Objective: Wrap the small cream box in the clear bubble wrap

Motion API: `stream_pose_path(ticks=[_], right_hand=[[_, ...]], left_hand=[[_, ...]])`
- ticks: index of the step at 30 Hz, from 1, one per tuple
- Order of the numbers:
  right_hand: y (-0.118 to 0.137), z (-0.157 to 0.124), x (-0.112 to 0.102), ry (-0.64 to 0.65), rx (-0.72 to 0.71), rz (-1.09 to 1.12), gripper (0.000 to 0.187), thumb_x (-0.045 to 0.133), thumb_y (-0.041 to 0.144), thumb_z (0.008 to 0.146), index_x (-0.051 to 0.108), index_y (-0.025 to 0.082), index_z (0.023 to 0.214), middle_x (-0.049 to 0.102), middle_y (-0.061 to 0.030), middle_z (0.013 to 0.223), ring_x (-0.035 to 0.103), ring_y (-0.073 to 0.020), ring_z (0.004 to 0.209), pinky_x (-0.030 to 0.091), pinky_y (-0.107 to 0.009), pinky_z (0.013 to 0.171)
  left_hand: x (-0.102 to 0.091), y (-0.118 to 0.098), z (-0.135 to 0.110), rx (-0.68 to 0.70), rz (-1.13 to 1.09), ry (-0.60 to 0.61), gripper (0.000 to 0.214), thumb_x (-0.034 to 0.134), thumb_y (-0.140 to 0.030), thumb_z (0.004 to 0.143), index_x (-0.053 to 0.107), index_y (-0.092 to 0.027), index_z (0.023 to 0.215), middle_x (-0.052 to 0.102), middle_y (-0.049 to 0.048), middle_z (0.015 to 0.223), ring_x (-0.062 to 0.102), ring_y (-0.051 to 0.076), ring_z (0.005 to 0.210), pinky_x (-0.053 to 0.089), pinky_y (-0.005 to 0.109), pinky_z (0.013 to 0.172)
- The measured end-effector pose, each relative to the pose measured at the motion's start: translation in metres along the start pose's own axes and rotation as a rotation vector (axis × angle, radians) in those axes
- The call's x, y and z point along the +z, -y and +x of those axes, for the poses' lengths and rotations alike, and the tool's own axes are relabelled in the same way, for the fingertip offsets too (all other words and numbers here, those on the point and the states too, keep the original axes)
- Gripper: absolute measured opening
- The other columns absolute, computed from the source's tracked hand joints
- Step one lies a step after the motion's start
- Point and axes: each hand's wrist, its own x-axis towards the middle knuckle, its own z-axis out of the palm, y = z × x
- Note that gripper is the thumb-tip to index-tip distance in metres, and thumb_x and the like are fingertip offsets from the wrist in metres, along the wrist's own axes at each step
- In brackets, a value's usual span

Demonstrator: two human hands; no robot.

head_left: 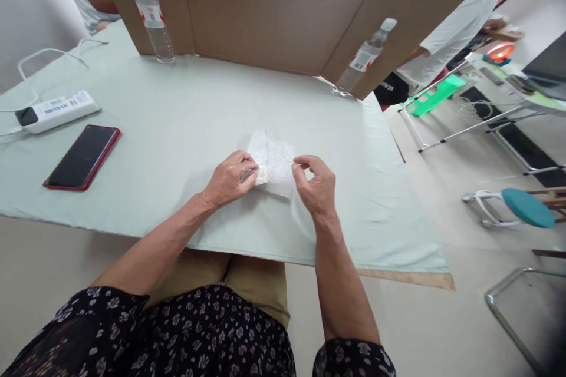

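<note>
A clear sheet of bubble wrap [280, 168] lies on the cloth-covered table in front of me. At its left side, my left hand [230, 178] is closed, thumb and fingers pinching a small pale object [262, 174] whose kind I cannot make out. Something grey shows between those fingers. My right hand [316, 182] pinches the right edge of the bubble wrap between thumb and forefinger. A whitish flap [257, 142] of the wrapping rises just beyond my left fingertips.
A brown cardboard screen [265, 12] stands across the table's far side, with water bottles at left [152, 17] and right [365, 59]. To the left lie a phone [82, 158] and a white power strip [62, 111] with cables. People are partly visible behind the screen.
</note>
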Motion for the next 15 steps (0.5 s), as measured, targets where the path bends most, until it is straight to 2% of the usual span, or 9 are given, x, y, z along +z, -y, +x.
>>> stream_pose_path(ticks=[3,6,10,15], right_hand=[[-0.014,-0.003,-0.015,0.192,0.302,-0.028,0.041,0.056,0.054,0.088,0.069,0.02,0.106,0.074,-0.0084,0.097,0.066,-0.0223,0.078,0.051,-0.039,0.078],[-0.018,-0.01,-0.018,0.338,0.406,-0.018,0.06,0.053,0.065,0.088,0.065,0.017,0.123,0.073,-0.0086,0.093,0.067,-0.0236,0.08,0.051,-0.039,0.077],[-0.01,-0.013,-0.003,0.342,0.395,0.003,0.078,0.059,0.064,0.085,0.051,0.014,0.143,0.07,-0.0045,0.083,0.066,-0.0241,0.081,0.051,-0.039,0.081],[-0.01,-0.014,0.019,0.26,0.393,0.191,0.086,0.067,0.054,0.079,0.04,0.012,0.15,0.063,0.0001,0.077,0.06,-0.0212,0.072,0.049,-0.036,0.071]], left_hand=[[0.001,0.001,-0.001,0.044,0.013,0.002,0.016,0.057,-0.016,0.09,0.072,-0.017,0.096,0.069,0.0084,0.099,0.066,0.018,0.093,0.055,0.031,0.08],[0.001,-0.001,-0.001,0.071,0.024,0.011,0.016,0.057,-0.015,0.091,0.072,-0.017,0.096,0.07,0.0088,0.099,0.066,0.018,0.091,0.055,0.031,0.08],[0.003,-0.004,-0.002,0.077,0.035,0.018,0.017,0.057,-0.016,0.091,0.073,-0.017,0.097,0.069,0.0086,0.099,0.065,0.018,0.088,0.055,0.03,0.078],[0.003,-0.002,-0.003,0.106,0.054,0.037,0.021,0.056,-0.015,0.089,0.074,-0.018,0.1,0.067,0.0084,0.1,0.062,0.017,0.086,0.054,0.03,0.077]])
